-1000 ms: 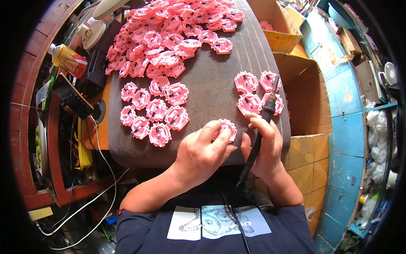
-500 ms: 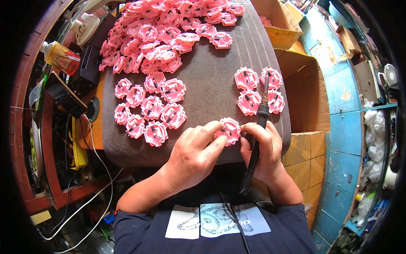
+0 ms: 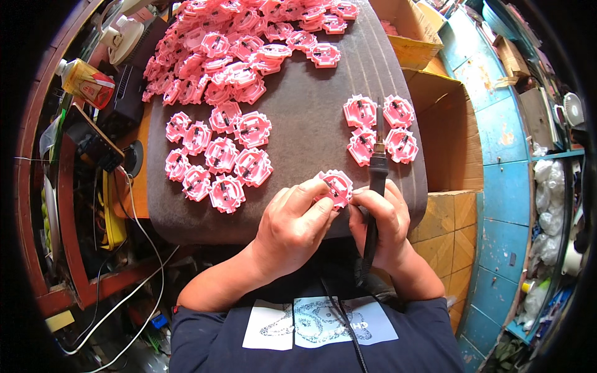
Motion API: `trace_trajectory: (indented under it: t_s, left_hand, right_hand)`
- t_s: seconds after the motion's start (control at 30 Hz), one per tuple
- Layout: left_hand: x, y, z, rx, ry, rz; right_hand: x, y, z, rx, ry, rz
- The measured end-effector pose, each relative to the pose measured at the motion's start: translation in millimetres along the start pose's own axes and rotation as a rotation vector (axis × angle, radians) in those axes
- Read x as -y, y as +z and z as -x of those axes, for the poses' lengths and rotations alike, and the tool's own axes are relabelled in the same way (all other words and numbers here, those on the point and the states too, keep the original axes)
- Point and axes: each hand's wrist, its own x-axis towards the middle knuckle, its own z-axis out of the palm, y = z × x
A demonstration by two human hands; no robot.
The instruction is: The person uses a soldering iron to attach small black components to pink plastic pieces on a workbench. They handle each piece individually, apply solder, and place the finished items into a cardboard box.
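Near the table's front edge, my left hand (image 3: pixel 291 214) pinches a pink plastic part (image 3: pixel 337 189) with a scalloped rim and small dark pieces inside. My right hand (image 3: pixel 384 219) meets the part's right side with thumb and forefinger. Tucked in that same hand is a soldering iron (image 3: pixel 378 165) with a black handle, its thin metal tip pointing away from me. The tip passes over the gap in a small group of similar pink parts (image 3: pixel 400 145). What the right fingertips pinch at the rim is too small to make out.
More pink parts (image 3: pixel 221 155) lie loosely grouped on the left of the dark table (image 3: pixel 298 130). A large heap of them (image 3: pixel 217 46) covers the far left. Cardboard boxes (image 3: pixel 449 130) stand right of the table. A phone-like device on a stand (image 3: pixel 93 140) and white cables (image 3: pixel 163 273) are at the left.
The soldering iron has swung left, its tip moving from over the upper right part to the gap between the grouped parts. Both hands stay at the pink part, which has tilted slightly.
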Motion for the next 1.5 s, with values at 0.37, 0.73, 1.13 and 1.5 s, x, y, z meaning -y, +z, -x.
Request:
trace_trajectory:
  t_s: [0.37,0.73,1.13,1.5]
  left_hand:
    - [-7,2,1,-0.033,-0.087,0.215]
    - [4,2,-6,0.013,-0.123,0.269]
    - [-2,2,-9,-0.012,-0.240,0.270]
    - [-4,2,-13,-0.027,-0.241,0.293]
  right_hand:
    - [5,15,-4,-0.102,0.072,-0.162]
    - [5,14,-3,-0.089,0.124,-0.201]
    - [3,17,6,-0.129,-0.199,0.101]
    - [0,21,7,-0.122,-0.166,0.158]
